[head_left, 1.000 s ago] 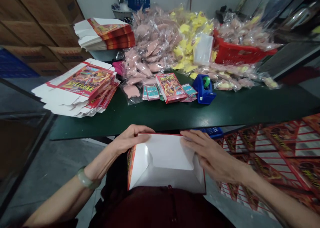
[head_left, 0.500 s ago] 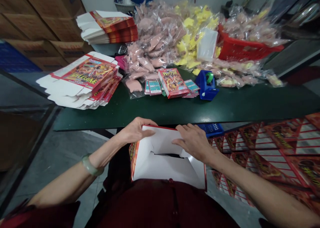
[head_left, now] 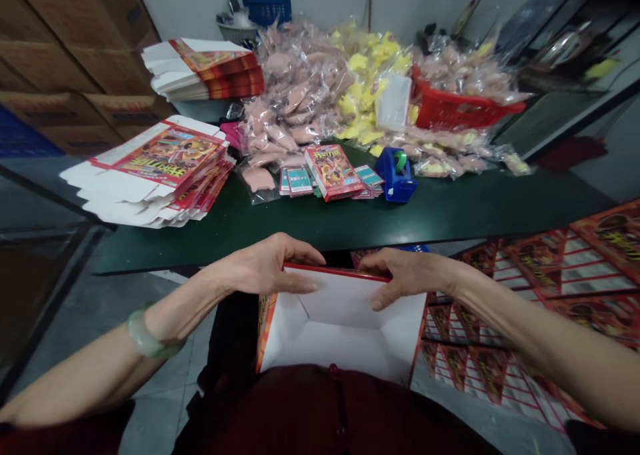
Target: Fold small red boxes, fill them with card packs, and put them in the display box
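Observation:
In my lap sits a folding carton [head_left: 340, 328] with a white inside and a red-printed outer face, its flaps spread open. My left hand [head_left: 270, 265] grips its far left edge, thumb over the rim. My right hand [head_left: 405, 274] holds the far right edge, with the fingers curled over the red-lined rim. The carton's outer print is mostly hidden, with only a strip showing along the left side. A jade bangle [head_left: 147, 335] circles my left wrist.
On the dark green table [head_left: 400, 218] lie flat carton stacks [head_left: 155, 172], a made-up box [head_left: 333, 172], small teal cards [head_left: 299, 182] and a blue tape dispenser [head_left: 396, 176]. Bagged pink and yellow items and a red basket [head_left: 453, 108] lie behind. Printed flat sheets [head_left: 550, 275] lie on the floor at right.
The white inner flaps have moved from partly covering the carton to lying open, showing its inside. My right hand has moved from on top of the flaps to the far edge.

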